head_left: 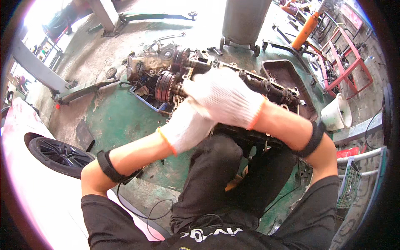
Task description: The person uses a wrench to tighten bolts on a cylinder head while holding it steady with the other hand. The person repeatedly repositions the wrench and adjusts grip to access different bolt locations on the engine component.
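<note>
Workshop floor scene viewed from the head camera. A greasy metal engine cylinder head with exposed camshafts (254, 83) lies on the green-painted concrete floor (112, 116), directly in front of the crouching person's knees. At its left end sit two dark round cam sprockets (166, 85) with a timing chain, and beyond them a grimy metal timing cover (143, 66). The right hand (223, 98), in a white knit glove with an orange cuff, lies over the near camshaft close to the sprockets, its grip closed down on the part beneath; exactly what the fingers clasp is hidden by the glove. The left hand (185, 129), gloved alike, sits just below and partly under the right, pressed against the near edge of the cylinder head; whether its grip is closed cannot be told. The step in hand appears to be working the sprocket end of the camshaft by hand. The next move likely calls for a steady two-handed hold and care for the chain. A dark oil pan (287, 75) rests behind the cylinder head, a white plastic bucket (335, 114) to its right, and a black car wheel (58, 154) at the floor's left edge.
</note>
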Demonstrator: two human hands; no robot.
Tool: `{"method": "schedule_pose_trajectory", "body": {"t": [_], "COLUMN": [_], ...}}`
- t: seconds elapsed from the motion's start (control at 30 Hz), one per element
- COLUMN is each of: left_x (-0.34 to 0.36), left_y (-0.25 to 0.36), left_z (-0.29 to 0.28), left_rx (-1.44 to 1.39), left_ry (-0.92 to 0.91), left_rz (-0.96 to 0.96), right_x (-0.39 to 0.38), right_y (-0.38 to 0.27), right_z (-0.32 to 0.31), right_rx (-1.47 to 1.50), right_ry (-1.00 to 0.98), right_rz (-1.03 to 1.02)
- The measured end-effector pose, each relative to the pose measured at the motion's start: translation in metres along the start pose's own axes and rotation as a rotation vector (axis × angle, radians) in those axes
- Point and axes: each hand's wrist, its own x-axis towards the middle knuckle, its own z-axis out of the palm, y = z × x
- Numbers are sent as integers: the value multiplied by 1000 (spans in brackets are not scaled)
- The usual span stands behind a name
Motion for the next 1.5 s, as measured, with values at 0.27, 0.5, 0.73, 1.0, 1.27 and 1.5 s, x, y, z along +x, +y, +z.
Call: {"method": "schedule_pose_trajectory", "body": {"t": [0.27, 0.5, 0.73, 1.0, 1.27, 1.5], "left_x": [4, 20, 17, 12, 11, 44], "left_y": [-4, -61, -69, -72, -70, -62], "left_z": [-36, -47, -23, -26, -20, -33], "left_rx": [156, 324, 234, 213, 295, 340], "left_ry": [163, 271, 468, 249, 549, 282], "left_rz": [-55, -292, -421, -639, -385, -217], "right_x": [-101, -57, 30, 51, -92, -197], "right_y": [42, 137, 168, 31, 9, 38], "right_z": [-17, 19, 65, 52, -31, -48], "right_rx": [756, 1268, 1066, 201, 651, 1210], "right_ry": [189, 466, 389, 314, 512, 1297], "right_rz": [819, 1343, 1372, 241, 679, 1111]}}
